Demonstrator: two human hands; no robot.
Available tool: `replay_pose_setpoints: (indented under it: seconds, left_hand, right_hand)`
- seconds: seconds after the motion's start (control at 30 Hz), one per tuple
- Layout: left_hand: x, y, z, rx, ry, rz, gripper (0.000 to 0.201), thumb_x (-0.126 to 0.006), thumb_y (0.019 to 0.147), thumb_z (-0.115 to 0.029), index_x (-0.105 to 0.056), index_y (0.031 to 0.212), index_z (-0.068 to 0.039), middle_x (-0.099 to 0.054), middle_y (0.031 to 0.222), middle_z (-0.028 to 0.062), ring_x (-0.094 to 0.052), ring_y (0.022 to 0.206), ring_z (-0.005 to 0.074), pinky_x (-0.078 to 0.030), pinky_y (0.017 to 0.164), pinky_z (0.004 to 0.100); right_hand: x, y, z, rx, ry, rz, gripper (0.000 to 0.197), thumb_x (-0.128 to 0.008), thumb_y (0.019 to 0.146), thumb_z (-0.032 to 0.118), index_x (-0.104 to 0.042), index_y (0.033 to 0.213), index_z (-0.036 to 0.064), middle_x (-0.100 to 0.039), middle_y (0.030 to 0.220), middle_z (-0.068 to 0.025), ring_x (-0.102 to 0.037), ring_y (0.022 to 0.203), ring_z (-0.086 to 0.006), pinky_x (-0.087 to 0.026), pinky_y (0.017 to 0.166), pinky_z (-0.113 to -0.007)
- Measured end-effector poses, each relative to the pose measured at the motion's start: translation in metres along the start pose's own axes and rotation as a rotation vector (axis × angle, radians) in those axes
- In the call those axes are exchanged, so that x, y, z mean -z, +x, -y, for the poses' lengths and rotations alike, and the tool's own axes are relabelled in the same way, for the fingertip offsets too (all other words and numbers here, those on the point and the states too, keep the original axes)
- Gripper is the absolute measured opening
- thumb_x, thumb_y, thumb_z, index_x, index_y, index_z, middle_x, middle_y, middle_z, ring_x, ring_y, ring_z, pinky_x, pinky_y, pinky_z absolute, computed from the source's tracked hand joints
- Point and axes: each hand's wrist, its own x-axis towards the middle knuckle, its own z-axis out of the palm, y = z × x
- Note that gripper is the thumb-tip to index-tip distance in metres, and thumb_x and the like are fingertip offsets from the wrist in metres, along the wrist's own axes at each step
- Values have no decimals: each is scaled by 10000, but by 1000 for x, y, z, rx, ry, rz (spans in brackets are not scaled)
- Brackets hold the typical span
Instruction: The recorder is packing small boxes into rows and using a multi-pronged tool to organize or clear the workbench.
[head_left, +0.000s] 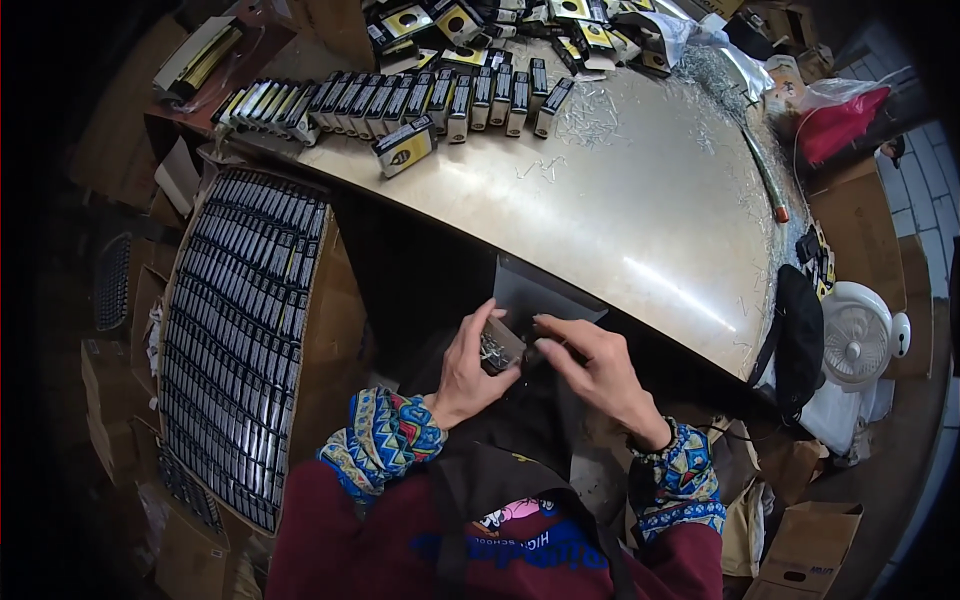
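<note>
Close to my body, below the table's front edge, my left hand (468,368) is closed around a small open cardboard box (508,340). Inside the box lie thin, shiny metal pieces (492,352), too small to name exactly. At the box's right side is my right hand (598,372), its thumb and fingers bent together near a dark part of the box. Whether those fingertips grip a flap or a loose piece cannot be made out. Patterned blue sleeve covers are on both forearms.
Small black-and-yellow boxes (400,102) stand in a row on the metal-topped table (640,240), with one (405,148) in front. Behind are heaped boxes (455,25) and loose metal pieces (590,115). A carton (318,300) packed with boxes stands left; a white fan (855,340) is right.
</note>
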Motion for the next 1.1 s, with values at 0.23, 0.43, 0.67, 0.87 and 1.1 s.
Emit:
replay_pose_setpoints:
  seconds: [0.23, 0.43, 0.67, 0.87, 1.1]
  left_hand:
    - [-9, 29, -20, -270, 254, 91, 1024, -815, 695, -161, -177, 1472, 35, -246, 1501, 236, -299, 1343, 385, -246, 1100, 452]
    - [-6, 43, -32, -176, 181, 103, 909, -811, 695, -146, -297, 1425, 23, -464, 1313, 225, -482, 1194, 358, -410, 987, 401]
    - [-5, 58, -36, 2, 25, 62, 661, -781, 723, -119, -440, 1275, 10, -609, 1080, 197, -635, 962, 329, -512, 839, 368]
    - [-10, 59, -41, -66, 42, 45, 692, -790, 715, -151, -435, 1284, 20, -600, 1096, 227, -624, 993, 379, -517, 840, 391]
    - [-12, 61, -45, -252, 146, -2, 764, -776, 729, -166, -380, 1357, 10, -584, 1140, 229, -613, 1012, 409, -527, 828, 413]
  right_hand:
    - [17, 17, -13, -211, -90, -170, 146, -644, 860, 33, -679, 982, -39, -678, 721, -148, -673, 648, -173, -513, 602, -284]
    - [41, 23, -17, -334, 85, -97, 156, -630, 878, 43, -683, 999, -39, -706, 782, -124, -668, 691, -144, -521, 640, -257]
    - [46, 27, 8, -432, 883, -293, 188, -612, 920, 56, -674, 1070, -39, -653, 1161, -138, -657, 892, -164, -546, 738, -282]
    - [16, 16, -14, 232, -251, -218, 338, -754, 772, 116, -677, 1094, 47, -531, 1332, -201, -519, 1169, -372, -496, 896, -395]
    - [10, 26, -15, 231, -215, -198, 382, -759, 772, 128, -653, 1127, 35, -473, 1375, -227, -511, 1193, -388, -500, 918, -411]
